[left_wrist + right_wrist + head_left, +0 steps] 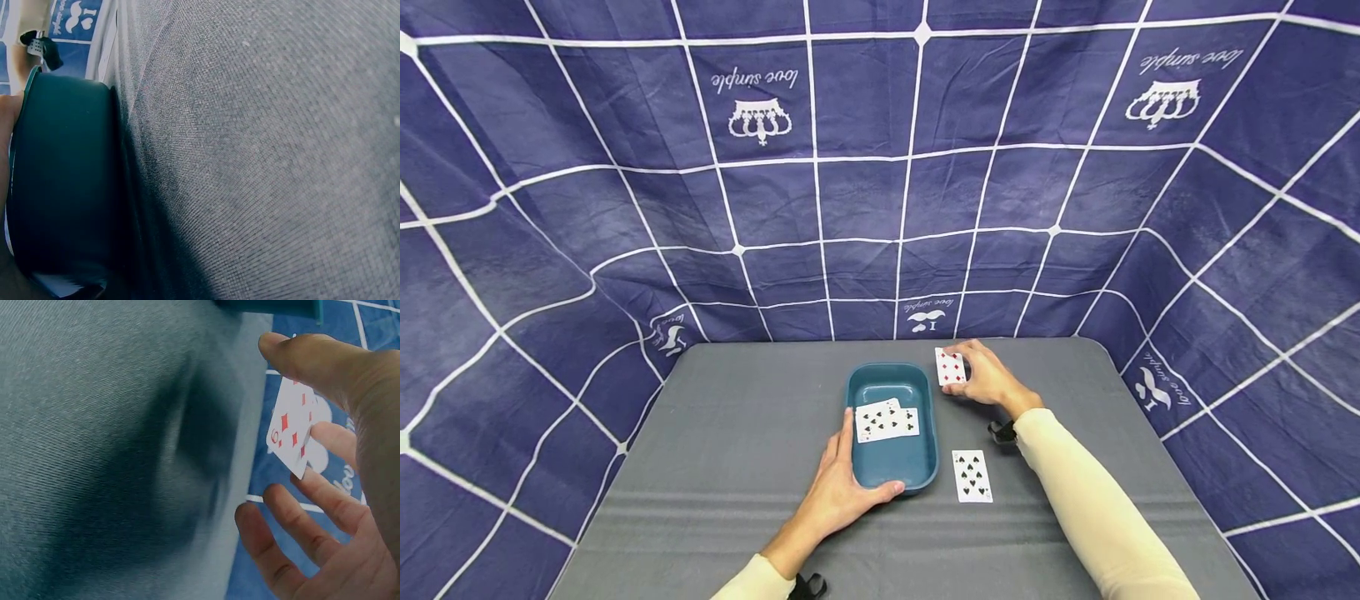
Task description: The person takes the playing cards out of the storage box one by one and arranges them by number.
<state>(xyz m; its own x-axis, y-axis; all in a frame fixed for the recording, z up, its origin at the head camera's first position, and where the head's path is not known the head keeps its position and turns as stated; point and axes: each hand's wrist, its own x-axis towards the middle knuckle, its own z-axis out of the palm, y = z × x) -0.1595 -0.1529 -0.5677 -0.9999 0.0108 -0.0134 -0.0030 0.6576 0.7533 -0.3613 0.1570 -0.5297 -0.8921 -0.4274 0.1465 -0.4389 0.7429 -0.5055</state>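
Observation:
My right hand (988,379) holds a playing card (949,367), a six of diamonds, by its edges between thumb and fingers. The card's face (292,422) and the other fingers, spread apart, show in the right wrist view. My left hand (842,492) rests at the near left corner of a blue-green plastic tray (872,475), thumb along the near rim and index finger along the left rim. Inside the tray lie overlapping black-suit playing cards (880,421), face up. The tray's outer wall (65,169) fills the left of the left wrist view.
A spade playing card (972,477) lies face up on the grey cloth-covered table (745,433), right of the tray. Blue cloth with white grid lines (865,200) hangs behind the table and at both sides.

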